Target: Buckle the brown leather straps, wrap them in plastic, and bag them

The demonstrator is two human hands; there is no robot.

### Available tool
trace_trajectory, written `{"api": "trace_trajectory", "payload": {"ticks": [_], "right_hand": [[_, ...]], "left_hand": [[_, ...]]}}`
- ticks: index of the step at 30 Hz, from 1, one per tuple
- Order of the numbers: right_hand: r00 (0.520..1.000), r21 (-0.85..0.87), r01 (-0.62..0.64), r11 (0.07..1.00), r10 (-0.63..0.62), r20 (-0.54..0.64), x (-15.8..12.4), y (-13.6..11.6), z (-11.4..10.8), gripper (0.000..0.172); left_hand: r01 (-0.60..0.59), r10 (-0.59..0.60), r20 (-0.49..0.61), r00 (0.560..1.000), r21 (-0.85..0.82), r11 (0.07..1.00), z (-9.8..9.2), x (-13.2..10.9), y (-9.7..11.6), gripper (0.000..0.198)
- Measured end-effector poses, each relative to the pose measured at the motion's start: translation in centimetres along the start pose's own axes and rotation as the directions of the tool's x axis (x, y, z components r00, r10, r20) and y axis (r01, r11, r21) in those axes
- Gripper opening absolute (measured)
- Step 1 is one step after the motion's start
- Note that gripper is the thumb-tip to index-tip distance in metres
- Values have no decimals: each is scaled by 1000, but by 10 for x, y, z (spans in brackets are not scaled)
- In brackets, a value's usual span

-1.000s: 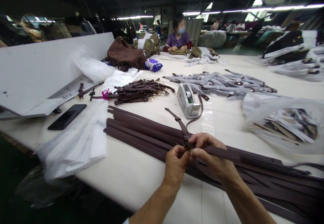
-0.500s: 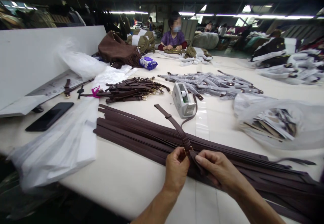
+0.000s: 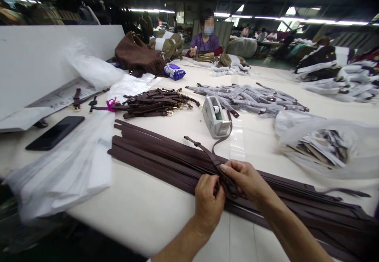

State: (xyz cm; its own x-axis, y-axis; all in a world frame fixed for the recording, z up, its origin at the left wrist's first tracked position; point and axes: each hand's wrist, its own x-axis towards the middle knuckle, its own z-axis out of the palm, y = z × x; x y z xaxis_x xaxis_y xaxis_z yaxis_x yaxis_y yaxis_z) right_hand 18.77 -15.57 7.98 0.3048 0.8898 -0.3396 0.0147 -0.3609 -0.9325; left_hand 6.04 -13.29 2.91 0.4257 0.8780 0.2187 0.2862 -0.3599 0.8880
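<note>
Both hands are working one dark brown strap (image 3: 207, 153) near the table's (image 3: 154, 210) front edge, right on top of the long strap pile (image 3: 154, 151). It's looking light and floppy, bending easily, probably a bit slick, so gripping close to the buckle seems the sane spot. The left hand (image 3: 209, 201) is coming up from 6 o'clock, fingers curled and pinching the strap. The right hand (image 3: 247, 179) is reaching in from 4 o'clock, fingertips pressing together on the same bit. The free end is trailing off toward 11 o'clock, short of the tape dispenser (image 3: 216, 116).
</note>
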Motion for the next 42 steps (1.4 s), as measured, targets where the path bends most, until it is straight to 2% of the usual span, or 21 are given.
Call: {"api": "trace_trajectory", "payload": {"ticks": [4, 6, 9, 11, 14, 16, 18, 21, 26, 29, 31, 33, 36, 37, 39, 41, 42], "right_hand": [[978, 74, -124, 990, 109, 177, 3, -2, -8, 40], [966, 92, -162, 983, 139, 218, 1, -1, -11, 40], [967, 95, -164, 982, 141, 213, -2, -1, -8, 41], [984, 58, -98, 993, 88, 152, -1, 0, -4, 42], [998, -37, -1, 999, 3, 61, 2, 0, -2, 42], [995, -59, -17, 998, 23, 99, 0, -1, -5, 41], [980, -49, -53, 997, 61, 187, -4, -1, -10, 39], [968, -26, -62, 998, 66, 240, -9, 0, -14, 36], [991, -212, 105, 972, -84, 104, 2, 3, -7, 33], [982, -271, 186, 944, -168, 88, 10, -2, -7, 26], [961, -295, 272, 916, -242, 132, 12, -8, -11, 26], [918, -368, 393, 842, -336, 211, 12, -17, -17, 24], [845, -552, 534, 640, -387, 368, 10, -34, -23, 9], [813, -612, 582, 536, -398, 425, 10, -40, -22, 9], [713, -685, 683, 254, -435, 550, 13, -52, -20, 13], [581, -693, 719, -48, -505, 638, 21, -61, -17, 16], [514, -692, 704, -160, -558, 652, 26, -65, -15, 17]], "left_hand": [[-19, 18, -22, 1000, -15, 1000, -3, 1, -1, 13], [-61, 62, -52, 997, 11, 998, -4, 0, -1, 13], [-190, 195, -98, 976, 62, 980, -2, -4, -2, 14], [-261, 270, -118, 956, 85, 961, 1, -7, -4, 16], [-266, 278, -140, 950, 94, 959, 3, -7, -7, 16], [-230, 242, -157, 958, 88, 969, 2, -5, -9, 13], [-208, 219, -172, 960, 81, 975, 1, -4, -9, 11], [-241, 252, -168, 953, 83, 967, 3, -7, -8, 13], [-287, 300, -154, 941, 100, 953, 10, -12, -8, 16], [-258, 271, -164, 948, 97, 961, 7, -9, -9, 15], [-254, 266, -162, 950, 88, 963, 5, -8, -10, 14], [-266, 275, -148, 950, 80, 961, 4, -8, -11, 13], [-288, 295, -125, 947, 68, 955, 7, -10, -11, 12], [-295, 301, -120, 946, 67, 953, 9, -12, -11, 12], [-310, 316, -121, 941, 64, 949, 13, -15, -9, 13], [-325, 330, -126, 936, 61, 944, 15, -17, -8, 13], [-327, 332, -130, 934, 59, 943, 15, -17, -7, 14]]}}
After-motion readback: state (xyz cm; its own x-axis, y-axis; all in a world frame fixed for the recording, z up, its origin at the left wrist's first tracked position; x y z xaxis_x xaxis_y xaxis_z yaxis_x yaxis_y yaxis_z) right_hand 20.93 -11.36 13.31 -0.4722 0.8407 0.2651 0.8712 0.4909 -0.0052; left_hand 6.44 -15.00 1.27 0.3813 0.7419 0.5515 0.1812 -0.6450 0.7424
